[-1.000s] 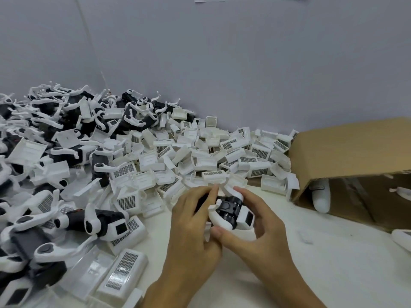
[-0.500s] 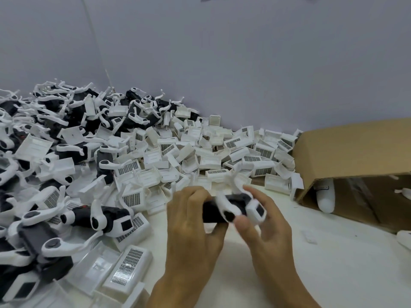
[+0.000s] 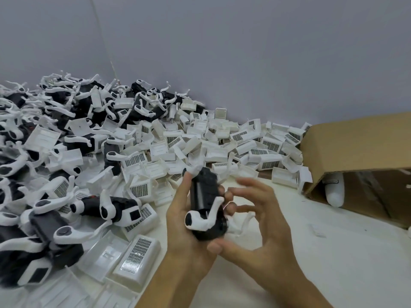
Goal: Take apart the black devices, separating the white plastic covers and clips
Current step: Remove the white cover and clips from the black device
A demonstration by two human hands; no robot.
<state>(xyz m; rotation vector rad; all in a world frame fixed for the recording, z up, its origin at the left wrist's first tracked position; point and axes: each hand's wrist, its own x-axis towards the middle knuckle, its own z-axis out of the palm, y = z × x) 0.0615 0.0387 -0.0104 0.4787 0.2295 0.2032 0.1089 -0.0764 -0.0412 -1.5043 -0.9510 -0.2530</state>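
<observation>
White plastic covers (image 3: 133, 261) with gridded labels lie nearest the camera at the lower left, on the pale table (image 3: 333, 263). Just beyond them, toward the middle, the left hand (image 3: 189, 223) grips a black device (image 3: 205, 203) held roughly upright above the table, fingers curled behind its body and thumb along its left side. A white clip (image 3: 202, 218) with a dark oval end sits across the lower front of the device, attached to it. The right hand (image 3: 262, 225) is beside the device on its right, fingers spread and loosely curved; its thumb tip touches the device's lower end, while the other fingers are blurred and stand apart from it. A second thin white piece (image 3: 243, 223) shows in the gap between the device and the right palm; whether anything holds it I cannot tell.

To the left lies a heap of assembled devices (image 3: 55, 156), black bodies with white clips and covers on them. Farther back and toward the centre spreads a pile of separated covers (image 3: 222, 143), reaching to the grey wall (image 3: 222, 52). At the right a cardboard box (image 3: 360, 147) lies on its side, opening toward the camera, with a white rounded part (image 3: 334, 193) inside its near left corner.
</observation>
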